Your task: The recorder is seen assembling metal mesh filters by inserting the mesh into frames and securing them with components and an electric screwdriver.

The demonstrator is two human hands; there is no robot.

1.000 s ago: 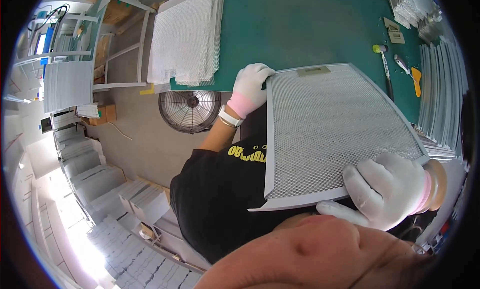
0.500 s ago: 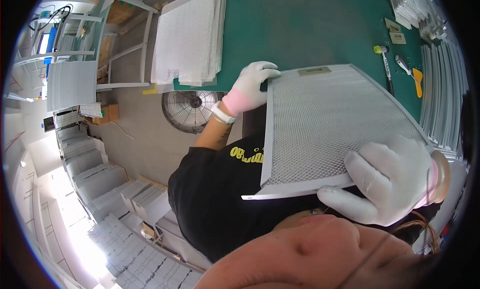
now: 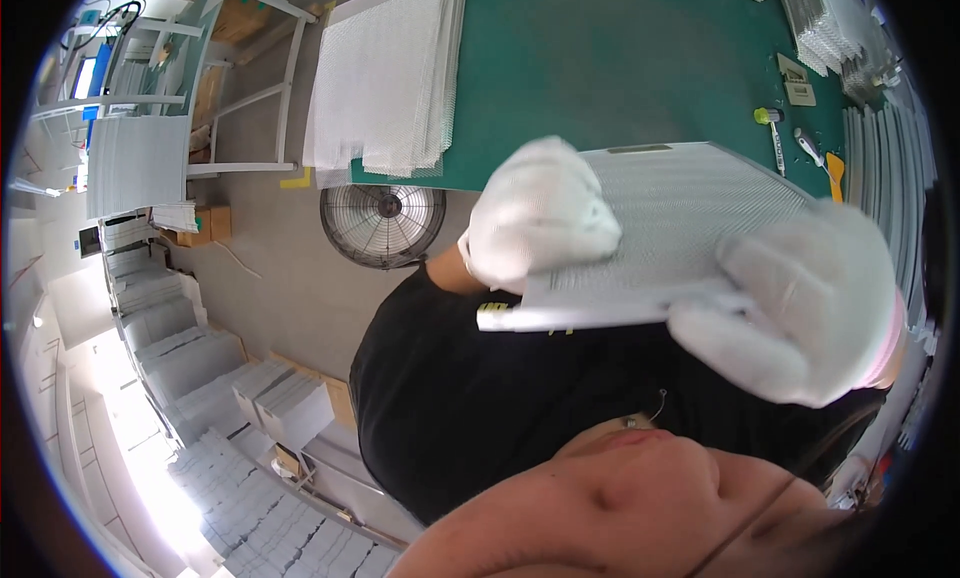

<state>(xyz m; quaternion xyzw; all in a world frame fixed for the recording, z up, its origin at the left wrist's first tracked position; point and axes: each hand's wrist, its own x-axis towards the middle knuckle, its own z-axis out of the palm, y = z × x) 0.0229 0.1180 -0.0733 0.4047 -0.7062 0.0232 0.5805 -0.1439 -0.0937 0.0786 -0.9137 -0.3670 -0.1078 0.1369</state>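
A silver metal mesh filter panel point(image 3: 690, 203) in a pale frame is raised at its near side, and its far side lies toward the green worktop point(image 3: 600, 58). My right hand point(image 3: 810, 298), in a white glove, grips the near edge at the right, thumb below and fingers over the mesh. My left hand point(image 3: 540, 218), gloved too, is over the panel's left end. Motion smears it and its fingers are curled out of clear sight, so what it grips is hidden. The near frame strip sticks out past the left corner.
Mesh sheets point(image 3: 385, 78) lie stacked at the worktop's left. On the right are a mallet point(image 3: 768, 116), a screwdriver point(image 3: 808, 146), an orange flat tool point(image 3: 836, 173) and pale frame strips point(image 3: 875, 158). A round floor fan point(image 3: 385, 223) stands beyond the worktop's front edge.
My left hand has come from the panel's far left corner toward its near left end. The near edge has risen and moved away from me, with my right hand still on it.
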